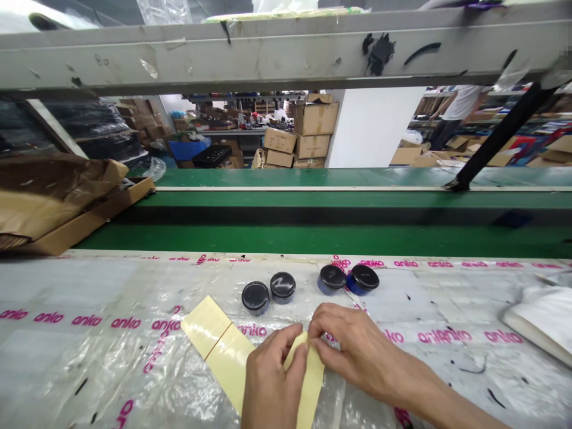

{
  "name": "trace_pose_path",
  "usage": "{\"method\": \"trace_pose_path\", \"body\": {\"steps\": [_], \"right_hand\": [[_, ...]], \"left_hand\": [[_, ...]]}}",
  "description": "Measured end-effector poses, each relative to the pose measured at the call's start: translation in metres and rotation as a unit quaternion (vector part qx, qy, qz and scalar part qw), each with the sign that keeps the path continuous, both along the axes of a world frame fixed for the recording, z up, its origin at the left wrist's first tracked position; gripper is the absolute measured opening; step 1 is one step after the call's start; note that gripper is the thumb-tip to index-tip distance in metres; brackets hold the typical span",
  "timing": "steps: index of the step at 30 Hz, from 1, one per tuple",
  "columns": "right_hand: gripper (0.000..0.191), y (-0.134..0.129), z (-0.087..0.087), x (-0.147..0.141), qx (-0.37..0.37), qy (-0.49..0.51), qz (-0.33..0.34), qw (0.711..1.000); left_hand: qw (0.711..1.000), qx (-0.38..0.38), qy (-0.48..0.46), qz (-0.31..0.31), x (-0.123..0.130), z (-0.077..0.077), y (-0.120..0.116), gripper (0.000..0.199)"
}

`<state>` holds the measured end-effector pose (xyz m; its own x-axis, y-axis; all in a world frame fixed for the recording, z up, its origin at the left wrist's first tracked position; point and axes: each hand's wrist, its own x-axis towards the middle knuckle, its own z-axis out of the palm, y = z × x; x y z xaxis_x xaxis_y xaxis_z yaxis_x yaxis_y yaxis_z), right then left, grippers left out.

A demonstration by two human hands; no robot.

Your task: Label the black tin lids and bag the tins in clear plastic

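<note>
left hand (272, 378) and right hand (357, 348) grip the cream strip (310, 387) near centre between closed fingertips, keeping it lifted and under control, its left end flat on the plastic sheet (89, 369), jars (282, 286) kept just far of the work.

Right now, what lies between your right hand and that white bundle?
The head view shows only the plastic sheet with pink print between your right hand and the bundle.
</note>
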<state>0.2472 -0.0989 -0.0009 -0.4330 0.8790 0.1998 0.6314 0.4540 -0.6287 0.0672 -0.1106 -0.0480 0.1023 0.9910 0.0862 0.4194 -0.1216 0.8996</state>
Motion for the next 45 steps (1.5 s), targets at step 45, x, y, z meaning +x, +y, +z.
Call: {"method": "trace_pose_path", "body": {"steps": [45], "right_hand": [[0.012,0.061,-0.022,-0.020,-0.226,0.317,-0.142,0.910]], "left_hand": [[0.937,0.191,0.293,0.003,-0.007,0.005,0.088,0.044]]}}
